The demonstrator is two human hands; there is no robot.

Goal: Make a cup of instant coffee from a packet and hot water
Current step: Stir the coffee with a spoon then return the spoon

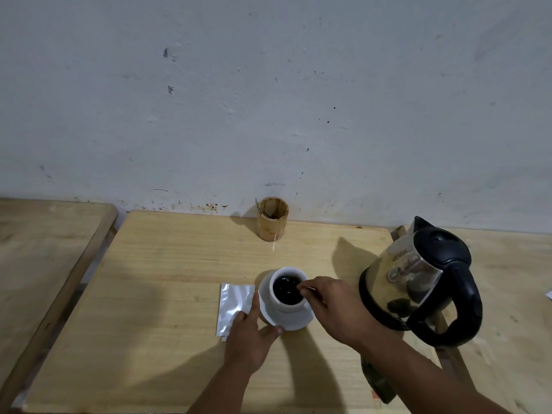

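Note:
A white cup (291, 307) full of dark coffee stands on a white saucer (294, 321) in the middle of the wooden table. My right hand (334, 312) is over the cup's right side, fingers pinched on a thin spoon (298, 287) that dips into the coffee. My left hand (249, 339) rests on the table with thumb and fingers against the saucer's left rim. A flat silver coffee packet (234, 303) lies just left of the saucer, partly under my left hand. A steel kettle (418, 282) with black lid and handle stands to the right.
A bamboo holder (271, 219) with a utensil in it stands near the wall behind the cup. Separate wooden tables adjoin on the left (44, 249) and right (507, 294). A grey wall rises at the back.

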